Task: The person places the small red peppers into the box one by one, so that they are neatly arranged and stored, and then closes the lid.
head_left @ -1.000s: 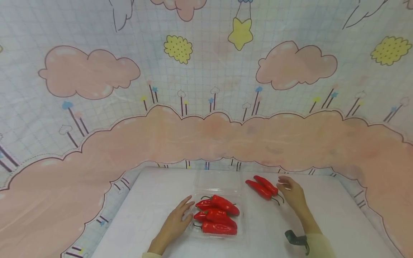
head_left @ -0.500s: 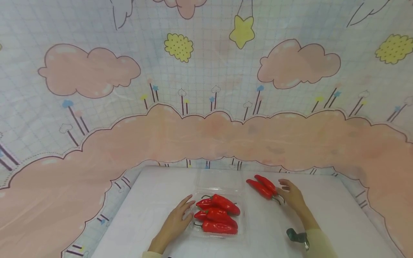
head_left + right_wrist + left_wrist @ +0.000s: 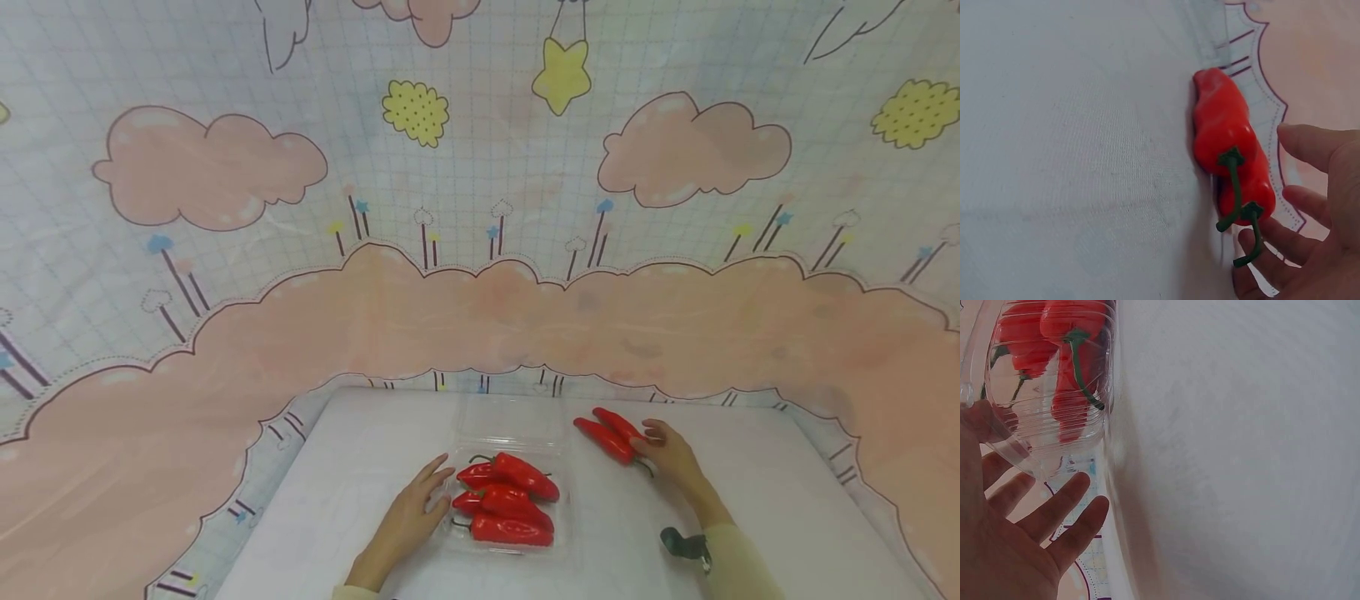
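Several glossy red peppers (image 3: pixel 512 531) with green stems lie in a clear plastic clamshell box (image 3: pixel 564 508), its lid (image 3: pixel 510 417) laid back. At the box's left side is my left hand (image 3: pixel 401 521), fingers spread; in the left wrist view, its thumb overlaps the box wall (image 3: pixel 1038 453). To the right of the box, two more red peppers lie side by side on the white table, the nearer pepper (image 3: pixel 602 442) and the farther pepper (image 3: pixel 615 421). My right hand (image 3: pixel 672 457) is at their stem ends, its loosely bent fingers (image 3: pixel 1291 240) close to the stems and not closed round either pepper.
The white tabletop (image 3: pixel 300 517) extends around the box and beneath both forearms. Behind it hangs a cloth (image 3: pixel 480 325) printed with pink clouds and stars. A dark green object (image 3: pixel 682 543) shows beside the right sleeve.
My right hand has moved left and slightly down, and now overlaps the stem end of the farther pepper. The left hand, the box and the peppers stay in place.
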A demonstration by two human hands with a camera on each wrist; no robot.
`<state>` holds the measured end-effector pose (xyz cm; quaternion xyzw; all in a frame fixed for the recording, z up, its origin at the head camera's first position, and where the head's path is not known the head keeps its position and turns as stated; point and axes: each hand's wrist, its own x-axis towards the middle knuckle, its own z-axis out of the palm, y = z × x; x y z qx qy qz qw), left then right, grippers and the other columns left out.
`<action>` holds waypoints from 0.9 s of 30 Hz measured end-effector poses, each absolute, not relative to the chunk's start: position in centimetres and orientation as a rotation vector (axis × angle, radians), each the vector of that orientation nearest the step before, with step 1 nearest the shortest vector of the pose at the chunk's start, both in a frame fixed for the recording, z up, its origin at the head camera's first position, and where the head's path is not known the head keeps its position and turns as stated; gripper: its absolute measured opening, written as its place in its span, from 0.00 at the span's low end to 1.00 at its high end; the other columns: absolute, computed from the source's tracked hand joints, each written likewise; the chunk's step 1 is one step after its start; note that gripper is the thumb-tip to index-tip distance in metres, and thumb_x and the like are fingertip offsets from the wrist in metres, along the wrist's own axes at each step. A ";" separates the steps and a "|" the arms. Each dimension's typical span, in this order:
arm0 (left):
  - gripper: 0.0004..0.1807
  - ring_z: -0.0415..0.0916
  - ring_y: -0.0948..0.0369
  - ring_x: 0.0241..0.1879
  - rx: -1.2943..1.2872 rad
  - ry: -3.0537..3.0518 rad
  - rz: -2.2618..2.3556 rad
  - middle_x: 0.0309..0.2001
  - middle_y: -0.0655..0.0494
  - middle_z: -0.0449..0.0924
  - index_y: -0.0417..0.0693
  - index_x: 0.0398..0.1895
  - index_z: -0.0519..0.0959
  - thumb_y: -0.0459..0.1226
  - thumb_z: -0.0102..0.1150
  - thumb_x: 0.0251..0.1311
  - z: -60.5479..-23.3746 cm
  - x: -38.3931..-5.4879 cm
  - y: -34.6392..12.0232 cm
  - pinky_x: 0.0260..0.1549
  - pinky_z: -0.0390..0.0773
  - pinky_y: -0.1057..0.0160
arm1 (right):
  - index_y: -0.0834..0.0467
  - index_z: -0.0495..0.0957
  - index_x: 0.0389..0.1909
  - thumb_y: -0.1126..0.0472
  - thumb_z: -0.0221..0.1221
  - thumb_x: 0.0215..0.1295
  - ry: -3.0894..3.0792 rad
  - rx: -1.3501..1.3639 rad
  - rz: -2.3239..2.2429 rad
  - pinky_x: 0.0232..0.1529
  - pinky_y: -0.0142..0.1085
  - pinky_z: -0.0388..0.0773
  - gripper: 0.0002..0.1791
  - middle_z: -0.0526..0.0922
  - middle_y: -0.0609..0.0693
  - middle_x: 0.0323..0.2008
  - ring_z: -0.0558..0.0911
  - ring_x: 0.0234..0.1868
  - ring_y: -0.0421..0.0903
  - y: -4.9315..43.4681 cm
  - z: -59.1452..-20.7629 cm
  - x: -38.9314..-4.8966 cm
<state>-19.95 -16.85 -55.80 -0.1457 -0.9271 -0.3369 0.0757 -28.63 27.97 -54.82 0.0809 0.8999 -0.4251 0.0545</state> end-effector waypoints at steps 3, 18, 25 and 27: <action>0.24 0.76 0.51 0.62 -0.445 -2.770 -1.014 0.73 0.57 0.65 0.50 0.63 0.75 0.37 0.59 0.63 -55.8 -19.9 -16.9 0.57 0.79 0.45 | 0.60 0.58 0.71 0.38 0.62 0.61 2.713 0.252 -1.284 0.60 0.57 0.77 0.46 0.65 0.68 0.68 0.66 0.67 0.67 28.0 -55.2 -29.0; 0.24 0.73 0.50 0.65 -0.423 -2.789 -1.016 0.73 0.57 0.65 0.50 0.64 0.75 0.37 0.58 0.64 -55.7 -19.9 -16.7 0.58 0.78 0.44 | 0.61 0.59 0.70 0.43 0.64 0.60 2.729 0.296 -1.233 0.59 0.56 0.77 0.44 0.67 0.69 0.65 0.69 0.63 0.65 27.4 -55.6 -29.4; 0.24 0.74 0.49 0.64 -0.426 -2.774 -1.022 0.73 0.56 0.65 0.50 0.63 0.75 0.37 0.58 0.63 -55.7 -19.8 -16.7 0.58 0.77 0.43 | 0.61 0.60 0.70 0.43 0.63 0.63 2.725 0.312 -1.246 0.57 0.53 0.80 0.42 0.68 0.69 0.65 0.71 0.61 0.64 27.2 -55.8 -29.5; 0.24 0.74 0.49 0.64 -0.426 -2.772 -1.020 0.73 0.56 0.65 0.49 0.63 0.75 0.37 0.58 0.63 -55.7 -19.8 -16.7 0.58 0.77 0.43 | 0.61 0.60 0.70 0.43 0.63 0.63 2.726 0.316 -1.243 0.56 0.52 0.81 0.42 0.68 0.70 0.64 0.71 0.60 0.64 27.1 -55.8 -29.5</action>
